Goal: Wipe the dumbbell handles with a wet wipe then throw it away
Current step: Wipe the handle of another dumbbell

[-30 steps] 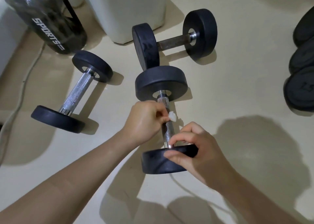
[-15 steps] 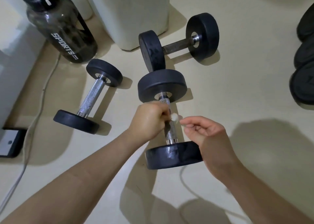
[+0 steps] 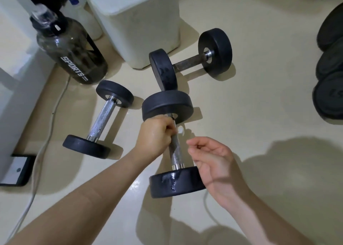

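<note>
We judge ourselves mid-task: our left hand (image 3: 156, 135) clasps the wet wipe (image 3: 181, 130) round the handle of the dumbbell (image 3: 176, 154) lying mid-floor, our right hand (image 3: 209, 161) hovers beside it, loosely curled and empty, and the wipe is not yet thrown away.

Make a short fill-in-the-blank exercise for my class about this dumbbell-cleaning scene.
1. The left hand holds a wet wipe against the ____ of the nearest dumbbell.
2. The dark bottle bears the printed word ____.
3. The phone lies on the floor at the picture's ____ edge.
Missing words: handle; SPORTS; left.
</note>
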Demonstrator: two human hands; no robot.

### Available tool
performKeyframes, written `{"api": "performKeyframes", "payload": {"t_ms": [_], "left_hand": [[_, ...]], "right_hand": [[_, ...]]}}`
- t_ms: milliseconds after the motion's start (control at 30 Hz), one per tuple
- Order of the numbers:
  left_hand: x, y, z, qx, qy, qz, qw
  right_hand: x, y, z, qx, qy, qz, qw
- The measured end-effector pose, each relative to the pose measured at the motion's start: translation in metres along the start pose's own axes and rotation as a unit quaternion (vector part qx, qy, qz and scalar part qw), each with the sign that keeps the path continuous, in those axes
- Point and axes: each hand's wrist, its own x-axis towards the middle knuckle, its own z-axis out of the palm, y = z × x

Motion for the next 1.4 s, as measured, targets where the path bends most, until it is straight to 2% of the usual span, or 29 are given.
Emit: {"api": "performKeyframes", "payload": {"t_ms": [67,100,167,233,300,367,433,467,500,533,600,633,700,800,967,1000,1100,1133,1200,1233,1267,1300,1333,1367,1400], "left_hand": [[-0.019,0.001,0.003,-0.032,-0.015,-0.033,0.999],[-0.03,0.002,0.002,-0.061,-0.041,-0.056,0.996],[-0.044,0.001,-0.003,-0.106,-0.116,-0.096,0.983],[-0.04,0.003,-0.009,-0.117,-0.165,-0.106,0.974],[-0.031,0.009,-0.014,-0.2,-0.134,-0.131,0.962],[-0.025,0.016,-0.017,-0.355,-0.079,-0.179,0.914],[-0.025,0.024,-0.016,-0.458,-0.077,-0.212,0.86],[-0.029,0.027,-0.014,-0.468,-0.082,-0.217,0.853],[-0.036,0.027,-0.014,-0.444,-0.08,-0.211,0.867],[-0.045,0.028,-0.015,-0.395,-0.073,-0.19,0.896],[-0.07,0.029,-0.017,-0.294,-0.069,-0.137,0.943],[-0.084,0.03,-0.016,-0.26,-0.081,-0.114,0.955],[-0.106,0.03,-0.008,-0.204,-0.081,-0.086,0.972],[-0.116,0.028,0.003,-0.214,-0.015,-0.104,0.971],[-0.124,0.019,-0.002,-0.232,-0.001,-0.114,0.966],[-0.125,0.018,-0.004,-0.239,-0.001,-0.119,0.964],[-0.128,0.014,-0.007,-0.26,-0.013,-0.133,0.956],[-0.128,0.011,-0.009,-0.266,-0.018,-0.137,0.954],[-0.128,0.008,-0.012,-0.276,-0.03,-0.147,0.949],[-0.129,0.007,-0.014,-0.282,-0.031,-0.156,0.946],[-0.129,0.006,-0.016,-0.287,-0.034,-0.165,0.943],[-0.13,0.006,-0.017,-0.292,-0.035,-0.172,0.94],[-0.13,0.005,-0.018,-0.3,-0.036,-0.177,0.936],[-0.131,0.005,-0.019,-0.309,-0.036,-0.182,0.933],[-0.132,0.003,-0.02,-0.317,-0.034,-0.189,0.929]], "right_hand": [[0.007,0.0,-0.001,0.029,0.021,0.011,0.999],[0.011,0.0,-0.004,0.007,0.036,0.009,0.999],[0.019,0.0,-0.01,-0.12,0.049,0.0,0.992],[0.025,-0.001,-0.012,-0.24,0.009,0.032,0.97],[0.03,-0.003,-0.011,-0.296,-0.063,0.076,0.95],[0.033,-0.005,-0.006,-0.277,-0.095,0.078,0.953],[0.034,-0.004,-0.004,-0.257,-0.049,0.033,0.965],[0.035,-0.001,-0.004,-0.273,-0.01,0.004,0.962],[0.038,0.002,-0.005,-0.309,0.025,-0.022,0.95],[0.042,0.004,-0.006,-0.362,0.049,-0.043,0.93],[0.056,0.004,-0.007,-0.482,0.04,-0.081,0.871],[0.064,0.003,-0.005,-0.52,0.013,-0.099,0.848],[0.081,0.004,0.006,-0.549,-0.022,-0.132,0.825],[0.09,0.009,0.016,-0.579,-0.027,-0.166,0.798],[0.077,0.01,-0.002,-0.695,-0.25,-0.154,0.657],[0.081,0.008,0.002,-0.704,-0.264,-0.165,0.638],[0.103,0.003,0.028,-0.723,-0.189,-0.215,0.629],[0.106,0.004,0.035,-0.739,-0.187,-0.223,0.607],[0.095,0.009,0.034,-0.777,-0.253,-0.212,0.536],[0.086,0.01,0.029,-0.775,-0.298,-0.193,0.524],[0.076,0.008,0.023,-0.756,-0.334,-0.157,0.541],[0.069,0.005,0.02,-0.731,-0.354,-0.111,0.573],[0.069,0.002,0.02,-0.703,-0.338,-0.09,0.619],[0.077,0.002,0.021,-0.678,-0.281,-0.108,0.671],[0.091,0.004,0.024,-0.657,-0.209,-0.158,0.707]]}}
